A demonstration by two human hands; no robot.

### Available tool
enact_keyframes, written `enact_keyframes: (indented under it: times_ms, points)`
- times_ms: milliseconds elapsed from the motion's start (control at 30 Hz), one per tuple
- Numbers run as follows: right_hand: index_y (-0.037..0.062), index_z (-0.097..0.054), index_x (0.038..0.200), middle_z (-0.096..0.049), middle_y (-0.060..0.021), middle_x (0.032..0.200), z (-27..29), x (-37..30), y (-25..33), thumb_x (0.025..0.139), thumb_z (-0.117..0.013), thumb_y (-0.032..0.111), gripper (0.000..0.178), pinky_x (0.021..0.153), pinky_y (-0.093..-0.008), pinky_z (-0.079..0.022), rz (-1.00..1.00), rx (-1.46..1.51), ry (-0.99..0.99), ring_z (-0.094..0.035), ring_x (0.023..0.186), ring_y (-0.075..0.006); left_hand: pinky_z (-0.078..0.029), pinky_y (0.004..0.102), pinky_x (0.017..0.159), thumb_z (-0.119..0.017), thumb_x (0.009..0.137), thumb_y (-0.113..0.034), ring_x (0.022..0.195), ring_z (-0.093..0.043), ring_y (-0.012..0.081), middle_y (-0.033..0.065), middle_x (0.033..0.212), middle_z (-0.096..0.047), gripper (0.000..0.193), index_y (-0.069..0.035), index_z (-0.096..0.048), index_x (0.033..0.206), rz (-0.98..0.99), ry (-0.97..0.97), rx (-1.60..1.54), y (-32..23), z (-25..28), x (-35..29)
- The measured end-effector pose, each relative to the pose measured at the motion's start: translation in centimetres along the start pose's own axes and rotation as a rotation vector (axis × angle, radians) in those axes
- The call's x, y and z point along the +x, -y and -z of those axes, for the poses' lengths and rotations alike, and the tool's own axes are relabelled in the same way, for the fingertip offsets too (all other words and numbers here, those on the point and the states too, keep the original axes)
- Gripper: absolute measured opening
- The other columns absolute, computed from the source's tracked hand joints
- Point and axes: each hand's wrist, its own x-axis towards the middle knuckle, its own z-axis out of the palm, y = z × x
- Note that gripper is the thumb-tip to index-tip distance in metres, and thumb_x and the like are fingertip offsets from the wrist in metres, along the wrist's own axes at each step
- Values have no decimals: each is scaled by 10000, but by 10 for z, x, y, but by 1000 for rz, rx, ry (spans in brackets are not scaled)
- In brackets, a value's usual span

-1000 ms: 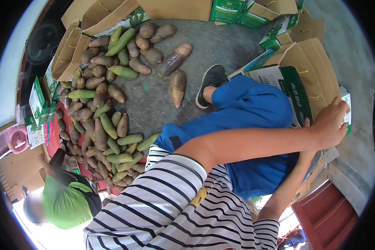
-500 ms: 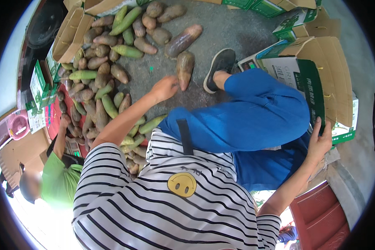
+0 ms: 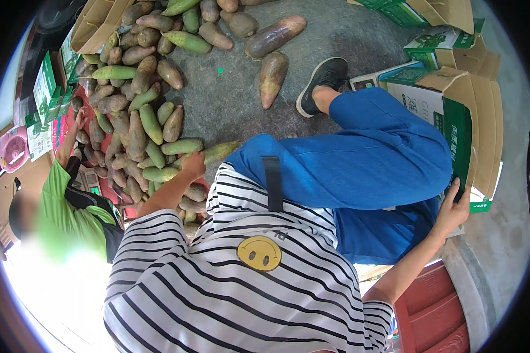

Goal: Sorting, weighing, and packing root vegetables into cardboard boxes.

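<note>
My left hand [image 3: 193, 166] is down at the near right edge of a pile of green and brown radishes [image 3: 150, 123]. Its fingers are curled in, against a long green radish [image 3: 221, 151]; whatever lies under them is hidden. At the right, my right hand [image 3: 455, 206] grips the near edge of an open cardboard box [image 3: 460, 138] with a white and green outside. Two large brown radishes lie apart from the pile: one [image 3: 274, 79] in front of my shoe and another [image 3: 275, 36] just beyond it.
A co-worker in a green top [image 3: 76, 209] reaches a hand [image 3: 80, 119] to the pile's left side. More green and white boxes [image 3: 439, 44] stand at the far right, and another open box [image 3: 99, 26] at the far left. My bent leg [image 3: 347, 170] lies between my hands.
My left hand has drawn back from the large brown radish to the pile's near edge. My right hand stays on the box. The view has shifted slightly, and the co-worker's arm has moved.
</note>
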Motion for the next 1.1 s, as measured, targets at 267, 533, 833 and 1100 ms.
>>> enact_keyframes:
  times_ms: [267,533,833,1100]
  points:
    - [23,-628,1026,-665,-179,881,-3,-2,-7,887,-595,303,314,663,-375,-482,-25,-50,-12,-638,749,-325,-426,433,886,-561,782,-145,1114,-496,283,109,1141,-531,340,-102,-523,1117,-47,-164,228,4,2,25]
    - [40,-638,1025,-665,-157,789,-2,3,5,878,-597,380,373,609,-329,-474,13,-9,-55,-616,628,-233,-401,439,900,-645,744,-193,1149,-467,270,89,1137,-540,433,-118,-499,1145,-132,-139,270,-32,-11,48]
    - [15,-629,1001,-661,-156,781,-4,1,6,886,-605,282,292,627,-334,-477,-39,49,-37,-622,658,-238,-413,457,882,-760,639,-344,1083,-543,295,122,1129,-555,647,-97,-452,1150,0,-132,-36,-46,-1,58]
    - [45,-630,870,-638,-147,782,2,3,21,830,-634,178,139,641,-369,-479,35,94,-106,-623,713,-311,-457,433,830,-757,658,-283,965,-597,324,162,1057,-594,554,-30,-472,1059,-55,-456,-655,-68,97,76]
